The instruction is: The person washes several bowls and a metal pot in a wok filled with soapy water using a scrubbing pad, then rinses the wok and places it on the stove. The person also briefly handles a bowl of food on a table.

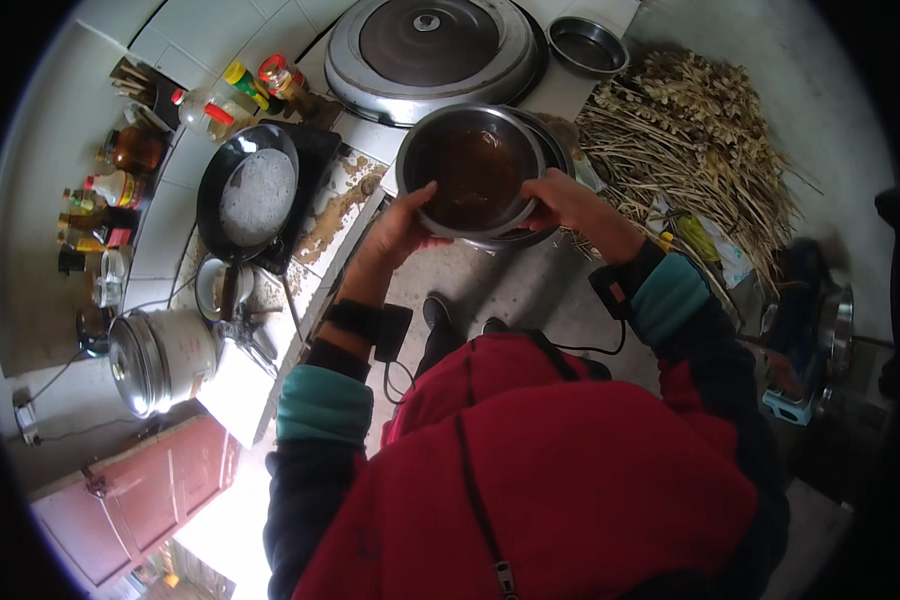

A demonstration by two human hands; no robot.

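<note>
A round metal basin [471,169] with brownish liquid in it is held between my two hands. My left hand [412,221] grips its left rim, the thumb over the edge and the fingers underneath. On the right side my right hand [555,201] grips the rim in the same way. Partly hidden beneath and behind this basin is another dark round vessel [559,142]. Beyond it stands a large lidded wok [431,45] on the tiled stove. To the left, a black frying pan [259,195] holds whitish, foamy liquid.
Seasoning bottles [131,150] line the left ledge. Below the pan are a small pot [214,285] and a white lidded cooker [165,356]. A shallow metal bowl [589,46] sits at the upper right, beside a heap of dry stalks [690,142]. A reddish door [139,495] is at lower left.
</note>
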